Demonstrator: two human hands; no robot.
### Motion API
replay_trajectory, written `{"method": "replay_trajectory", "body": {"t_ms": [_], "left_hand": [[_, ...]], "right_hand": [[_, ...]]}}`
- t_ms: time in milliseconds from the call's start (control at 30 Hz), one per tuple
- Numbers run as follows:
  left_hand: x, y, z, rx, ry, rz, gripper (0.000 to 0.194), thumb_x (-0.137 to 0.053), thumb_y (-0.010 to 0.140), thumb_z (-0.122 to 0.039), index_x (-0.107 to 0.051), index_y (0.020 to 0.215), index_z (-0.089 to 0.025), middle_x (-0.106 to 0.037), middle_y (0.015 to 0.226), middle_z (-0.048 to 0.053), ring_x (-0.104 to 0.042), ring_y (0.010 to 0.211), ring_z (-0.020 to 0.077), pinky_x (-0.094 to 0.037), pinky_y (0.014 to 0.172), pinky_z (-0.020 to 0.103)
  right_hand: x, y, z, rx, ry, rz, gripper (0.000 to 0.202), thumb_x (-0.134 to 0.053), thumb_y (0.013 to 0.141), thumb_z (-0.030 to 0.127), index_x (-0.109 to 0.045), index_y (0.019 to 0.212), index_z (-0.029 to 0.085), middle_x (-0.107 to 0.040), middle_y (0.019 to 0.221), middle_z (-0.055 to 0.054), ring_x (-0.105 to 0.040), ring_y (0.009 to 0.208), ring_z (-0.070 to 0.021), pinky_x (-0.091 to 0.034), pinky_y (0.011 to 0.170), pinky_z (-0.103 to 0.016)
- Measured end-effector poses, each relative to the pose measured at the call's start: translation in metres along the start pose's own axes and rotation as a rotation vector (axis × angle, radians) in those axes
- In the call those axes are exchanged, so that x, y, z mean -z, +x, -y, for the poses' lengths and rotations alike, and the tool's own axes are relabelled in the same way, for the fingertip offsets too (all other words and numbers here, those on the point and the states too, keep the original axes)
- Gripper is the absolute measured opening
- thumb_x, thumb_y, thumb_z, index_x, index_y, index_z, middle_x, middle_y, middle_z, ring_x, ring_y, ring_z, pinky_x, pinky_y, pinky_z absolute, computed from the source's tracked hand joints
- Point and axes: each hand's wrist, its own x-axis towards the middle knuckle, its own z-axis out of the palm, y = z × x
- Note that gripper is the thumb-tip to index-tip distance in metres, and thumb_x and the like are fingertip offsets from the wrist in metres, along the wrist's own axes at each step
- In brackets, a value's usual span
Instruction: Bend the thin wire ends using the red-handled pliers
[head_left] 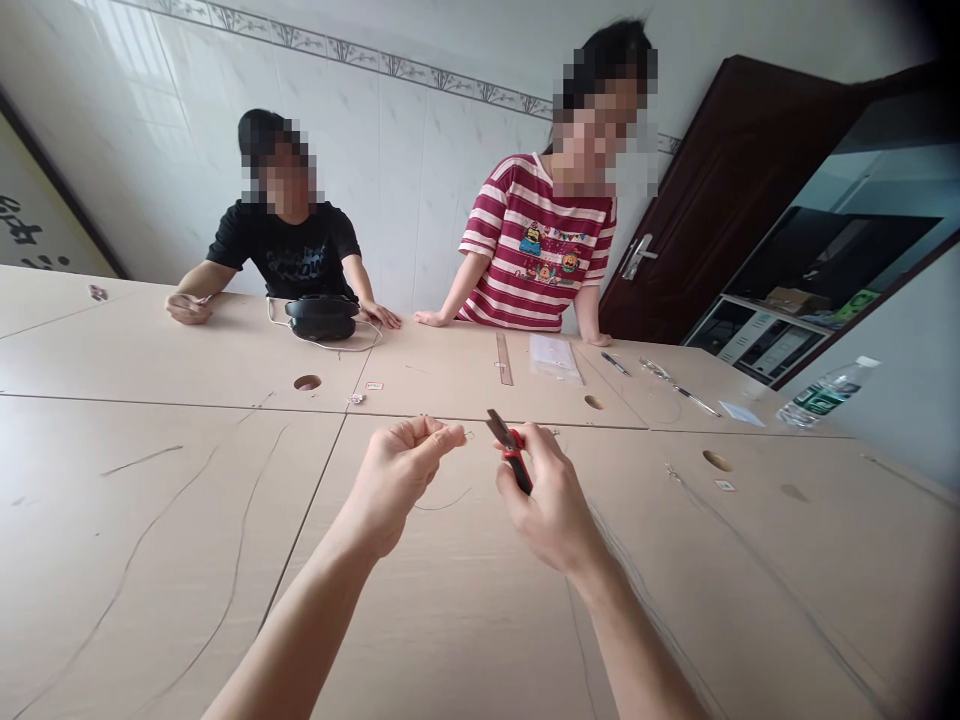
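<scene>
Over the middle of the table, my left hand is closed in a pinch on a thin wire. A small loop of the wire sticks out past the thumb tip. My right hand is wrapped round pliers with red and black handles, their metal jaws pointing up and left. A short gap separates the jaws from the wire loop. Whether the jaws are apart cannot be made out. Beneath my left hand a thin curved strand shows; I cannot tell if it belongs to the held wire.
Long thin wires lie on the jointed table. Farther off are a ruler, a clear plastic bag, pens, a water bottle and a black headset-like object. Two people are across the table, hands on it.
</scene>
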Motion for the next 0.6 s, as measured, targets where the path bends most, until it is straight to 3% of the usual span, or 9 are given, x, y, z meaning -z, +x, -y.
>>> {"method": "replay_trajectory", "body": {"t_ms": [67,167,300,600], "left_hand": [[0.0,0.001,0.0,-0.01,0.002,-0.019,0.03,-0.069,0.081,-0.044,-0.06,0.074,-0.016,-0.022,0.05,-0.01,-0.014,0.051,0.0076,-0.011,0.05,0.025],[-0.002,-0.002,-0.002,-0.005,0.041,-0.019,0.03,-0.069,0.081,-0.044,-0.06,0.073,-0.017,-0.024,0.051,-0.01,-0.016,0.051,0.0077,-0.013,0.05,0.025],[-0.007,-0.006,-0.005,0.032,0.122,0.005,0.031,-0.069,0.08,-0.042,-0.055,0.066,-0.017,-0.024,0.05,-0.01,-0.016,0.05,0.0072,-0.014,0.048,0.024],[-0.012,-0.005,0.001,0.014,0.168,0.042,0.033,-0.066,0.082,-0.044,-0.054,0.067,-0.017,-0.027,0.052,-0.009,-0.017,0.049,0.0065,-0.012,0.046,0.022]], "right_hand": [[-0.002,0.0,0.001,-0.002,-0.012,-0.011,0.015,-0.052,0.082,0.012,-0.052,0.094,0.022,-0.061,0.091,-0.005,-0.058,0.089,-0.0223,-0.045,0.081,-0.037],[-0.002,-0.002,0.007,-0.058,0.099,-0.02,0.003,-0.051,0.09,0.021,-0.052,0.092,0.022,-0.061,0.086,-0.003,-0.058,0.079,-0.0191,-0.047,0.074,-0.033],[0.0,-0.003,0.012,-0.055,0.144,-0.029,0.011,-0.051,0.095,0.031,-0.054,0.088,0.023,-0.061,0.079,-0.001,-0.057,0.072,-0.017,-0.046,0.068,-0.03],[-0.004,-0.002,0.008,0.046,0.007,-0.04,0.008,-0.052,0.093,0.02,-0.05,0.087,0.023,-0.059,0.081,-0.003,-0.057,0.077,-0.0196,-0.046,0.07,-0.032]]}}
